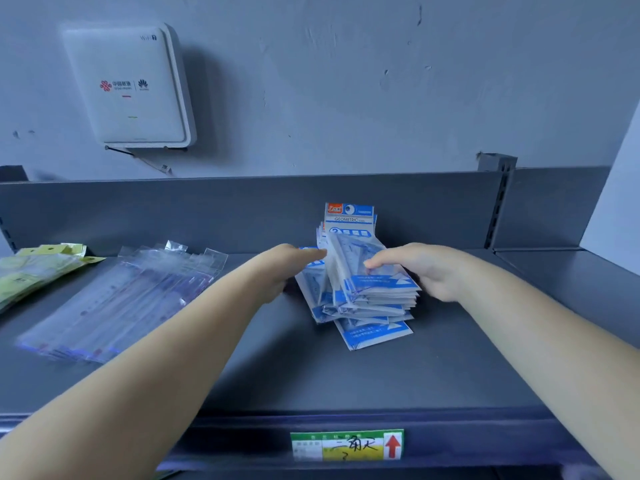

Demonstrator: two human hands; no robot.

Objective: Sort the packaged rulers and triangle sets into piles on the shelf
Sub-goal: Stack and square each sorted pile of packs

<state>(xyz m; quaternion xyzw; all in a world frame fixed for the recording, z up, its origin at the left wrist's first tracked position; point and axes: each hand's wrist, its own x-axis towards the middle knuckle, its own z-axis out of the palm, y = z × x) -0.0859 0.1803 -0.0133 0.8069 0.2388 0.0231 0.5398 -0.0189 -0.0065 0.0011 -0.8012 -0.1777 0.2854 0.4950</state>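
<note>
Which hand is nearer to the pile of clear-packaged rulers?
Left. The left hand is between the clear ruler pile and the blue triangle-set pile, touching the blue pile's left side. The right hand is on its far, right side.

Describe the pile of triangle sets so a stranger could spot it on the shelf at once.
Start at the grey shelf below the white wall router. The blue-and-white pile sits right of centre, between both hands. Unlike the clear ruler sleeves and the yellow-green packs at the left, its packets read GEOMETRIC.
</note>
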